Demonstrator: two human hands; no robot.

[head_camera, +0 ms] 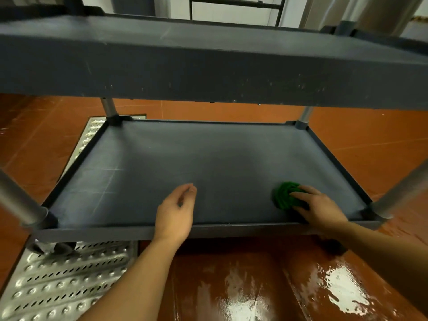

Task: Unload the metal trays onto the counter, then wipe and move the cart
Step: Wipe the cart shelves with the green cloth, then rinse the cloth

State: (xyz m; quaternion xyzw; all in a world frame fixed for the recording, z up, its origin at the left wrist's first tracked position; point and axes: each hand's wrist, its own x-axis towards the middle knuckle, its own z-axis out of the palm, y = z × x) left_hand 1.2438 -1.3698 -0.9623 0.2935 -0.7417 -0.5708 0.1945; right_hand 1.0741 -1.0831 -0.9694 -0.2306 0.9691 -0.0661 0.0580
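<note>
Red-tiled floor (361,144), wet and glossy, noted in the head view. Grey cart (208,61) is seen standing on it, with a perforated metal grate (58,286) under the left end of its lower shelf (208,154). Green scrubber (283,195) is gripped against the shelf near its front right corner, the right hand (322,207) curled over it. Left hand (176,212) is held just above the shelf's front middle, fingers loosely bent, nothing held.

floor (359,140): red tile, wet glare btm R | grate (58,286): perforated metal, studded, btm L
</note>
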